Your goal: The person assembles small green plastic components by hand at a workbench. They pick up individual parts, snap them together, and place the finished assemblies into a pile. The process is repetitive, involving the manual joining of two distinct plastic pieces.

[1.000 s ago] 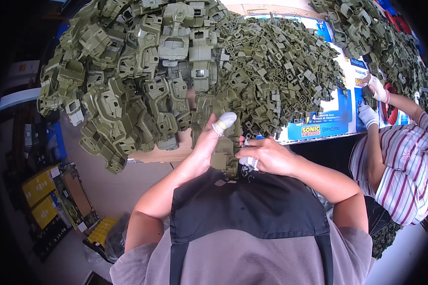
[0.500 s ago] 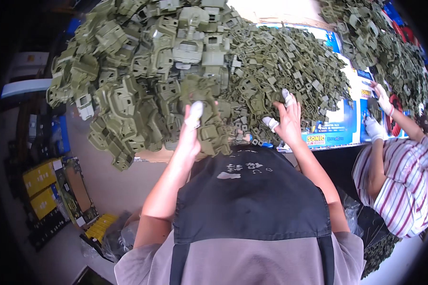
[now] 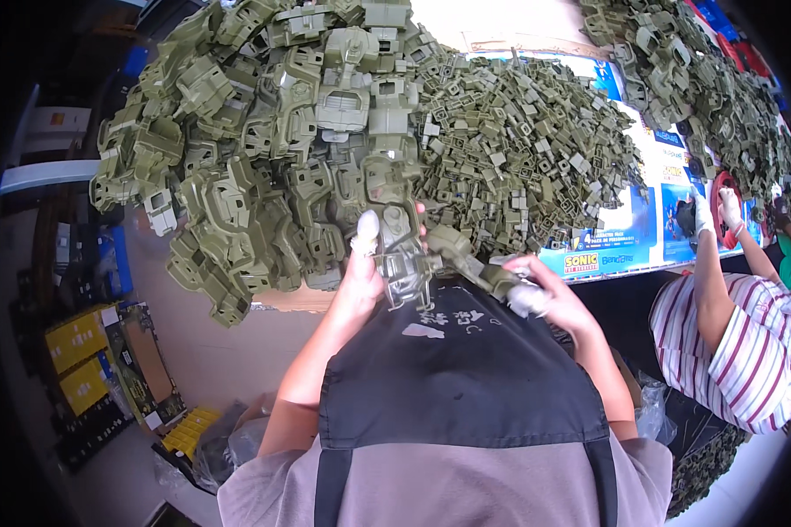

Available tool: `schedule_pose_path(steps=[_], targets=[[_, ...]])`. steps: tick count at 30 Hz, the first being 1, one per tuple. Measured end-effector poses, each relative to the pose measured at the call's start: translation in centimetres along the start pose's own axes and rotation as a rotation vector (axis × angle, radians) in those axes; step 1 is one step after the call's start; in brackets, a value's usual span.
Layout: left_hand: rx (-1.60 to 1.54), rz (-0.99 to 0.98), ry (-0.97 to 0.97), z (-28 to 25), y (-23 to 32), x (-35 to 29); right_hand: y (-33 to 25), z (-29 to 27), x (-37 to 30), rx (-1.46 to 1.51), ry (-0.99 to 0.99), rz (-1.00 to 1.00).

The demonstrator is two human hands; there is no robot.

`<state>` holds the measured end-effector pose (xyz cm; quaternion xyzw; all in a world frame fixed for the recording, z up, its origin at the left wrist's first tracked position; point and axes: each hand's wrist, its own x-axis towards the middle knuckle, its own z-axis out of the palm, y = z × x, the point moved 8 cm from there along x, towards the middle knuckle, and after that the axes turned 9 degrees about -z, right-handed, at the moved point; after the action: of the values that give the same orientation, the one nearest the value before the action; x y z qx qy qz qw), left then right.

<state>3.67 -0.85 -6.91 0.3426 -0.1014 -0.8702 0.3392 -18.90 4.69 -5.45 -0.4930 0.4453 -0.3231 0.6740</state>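
My left hand (image 3: 359, 274), its thumb tip wrapped in white, is closed around an olive-green plastic toy vehicle body (image 3: 397, 230) above the table's near edge. My right hand (image 3: 555, 300) also has white-wrapped fingertips. It pinches a smaller, elongated olive plastic part (image 3: 468, 260), which points toward the vehicle body. The far end of that part lies beside or against the body; I cannot tell whether they touch. Just beyond my left hand is a heap of similar vehicle bodies (image 3: 228, 198).
Small square olive parts (image 3: 510, 149) are piled right of the bodies, partly over blue printed cardboard (image 3: 620, 250). More olive pieces (image 3: 668, 75) lie farther right. A co-worker in a striped shirt (image 3: 721, 347) handles a dark piece beside a red ring (image 3: 723, 211). Yellow boxes (image 3: 75, 351) stand lower left.
My right hand has come back from the small-parts pile toward me, now with the elongated part in it. The vehicle body in my left hand has shifted and turned slightly. The co-worker's hands have moved.
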Motion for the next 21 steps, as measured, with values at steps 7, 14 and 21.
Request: schedule_pose_path(steps=[7,14,21], targets=[[0.209,0.181,0.102,-0.5,1.1,0.0,-0.9,-0.2,0.7,0.158,0.221,-0.025],[0.253,0.358,0.204,1.2,0.8,0.4,-6.8,4.6,3.9,-0.312,0.236,-0.458],[0.132,0.343,0.155,3.6,0.2,0.5,-8.7,6.3,2.8,-0.585,0.235,-0.566]])
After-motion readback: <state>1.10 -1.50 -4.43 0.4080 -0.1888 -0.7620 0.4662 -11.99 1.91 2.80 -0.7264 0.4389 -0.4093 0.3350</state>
